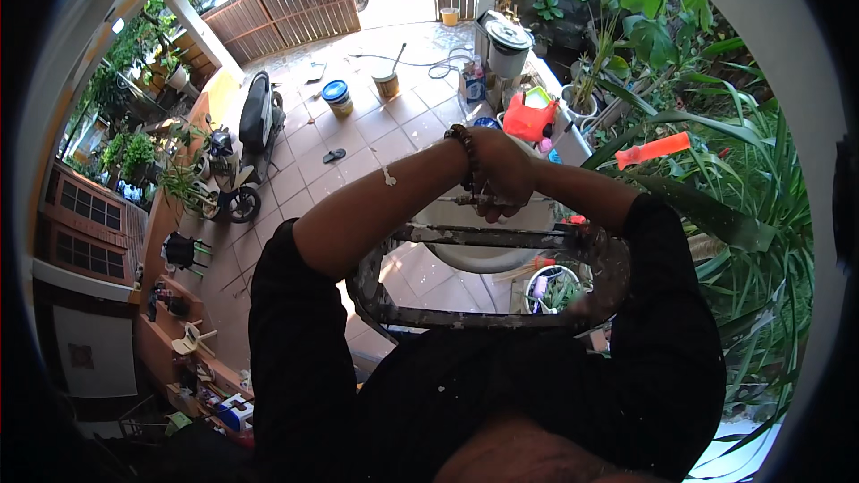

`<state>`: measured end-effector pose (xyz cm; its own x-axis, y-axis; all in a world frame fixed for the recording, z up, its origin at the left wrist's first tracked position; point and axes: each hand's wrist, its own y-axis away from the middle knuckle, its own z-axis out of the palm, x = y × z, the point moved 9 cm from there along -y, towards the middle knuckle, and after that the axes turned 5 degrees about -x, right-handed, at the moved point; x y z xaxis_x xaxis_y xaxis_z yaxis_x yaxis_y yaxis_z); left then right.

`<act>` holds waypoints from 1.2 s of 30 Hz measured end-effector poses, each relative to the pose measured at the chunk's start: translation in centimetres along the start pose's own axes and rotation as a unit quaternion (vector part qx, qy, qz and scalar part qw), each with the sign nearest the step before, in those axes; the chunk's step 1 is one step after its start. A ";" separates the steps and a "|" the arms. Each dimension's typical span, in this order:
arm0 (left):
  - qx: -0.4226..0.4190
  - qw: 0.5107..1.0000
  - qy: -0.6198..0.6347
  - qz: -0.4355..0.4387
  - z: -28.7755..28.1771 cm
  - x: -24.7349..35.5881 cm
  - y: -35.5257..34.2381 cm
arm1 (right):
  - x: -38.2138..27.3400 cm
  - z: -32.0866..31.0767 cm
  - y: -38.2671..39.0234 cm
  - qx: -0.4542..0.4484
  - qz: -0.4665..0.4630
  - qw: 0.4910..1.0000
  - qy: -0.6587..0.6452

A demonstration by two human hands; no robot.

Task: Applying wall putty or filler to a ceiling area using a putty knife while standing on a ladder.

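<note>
Nearest to us is our own black shirt (510, 376), its sleeves reaching up both sides. Just in front of the chest stands a dark, rounded frame (474, 317) with two crossbars, its worn surface spotted with pale paint. Both forearms arch over it, and the left one carries a white splash near the wrist, where we wear a beaded bracelet (467, 156).

Past the far crossbar our left hand (501, 159) and right hand (530, 177) come together, overlapping, with fingers bent downward. A slim, greyish piece (469, 200) shows at the fingertips, just above the frame; we cannot tell which of the hands grips it, or how firmly, because the right is largely covered.

Below the hands, seen through and beyond the frame, sits a wide off-white basin (488, 255), with a white pot of plants (557, 290) near it on the right. Farther off, a red bag (530, 116) lies at the right edge of the tiled floor (358, 131), and dark sandals (335, 156) lie to the left. Beyond the sandals stand a blue-lidded bucket (337, 98) and an open bucket (386, 85) with a stick in it. A scooter (257, 121) is parked leftward, and a slatted gate (291, 13) closes off the back.
</note>
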<state>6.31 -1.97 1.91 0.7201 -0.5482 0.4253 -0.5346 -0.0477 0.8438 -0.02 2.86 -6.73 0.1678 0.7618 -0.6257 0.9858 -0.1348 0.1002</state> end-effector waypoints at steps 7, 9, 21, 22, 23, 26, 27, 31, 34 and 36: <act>-0.013 0.996 -0.047 -0.077 0.8 -2.0 -4.1 | -5.1 -3.3 1.2 0.076 -0.083 0.992 0.064; -0.036 0.991 -0.050 -0.116 0.2 -3.3 -6.0 | -6.4 -4.7 1.6 0.096 -0.107 0.986 0.082; -0.322 0.839 0.236 -0.371 0.2 -10.0 -12.2 | 5.3 -5.0 1.9 -0.041 0.250 0.948 0.192; -0.280 0.858 0.228 -0.366 0.6 -10.4 -11.3 | 5.9 -4.4 1.5 -0.025 0.277 0.939 0.204; -0.238 0.875 0.220 -0.360 0.2 -9.8 -10.5 | 6.5 -3.9 1.3 -0.009 0.303 0.928 0.215; -0.091 0.920 0.177 -0.338 0.1 -7.5 -8.0 | 8.4 -4.6 2.0 0.048 0.388 0.882 0.263; -0.045 0.927 0.176 -0.328 0.8 -7.7 -6.6 | 8.8 -4.7 1.2 0.059 0.403 0.870 0.276; 0.136 0.946 0.120 -0.267 1.0 -4.2 -2.6 | 11.3 -5.4 3.8 0.116 0.499 0.797 0.320; 0.260 0.938 0.081 -0.212 1.2 -1.1 1.4 | 14.0 -8.5 9.4 0.153 0.562 0.738 0.341; 0.338 0.925 0.041 -0.171 -0.8 1.2 4.8 | 14.6 -8.3 11.0 0.184 0.608 0.689 0.349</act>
<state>5.00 -2.18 6.75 0.9145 -0.3403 0.2187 -0.4037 -0.7329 0.5477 13.32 17.79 -8.35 0.9573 0.0462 0.2854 0.0665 -0.9959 -0.0617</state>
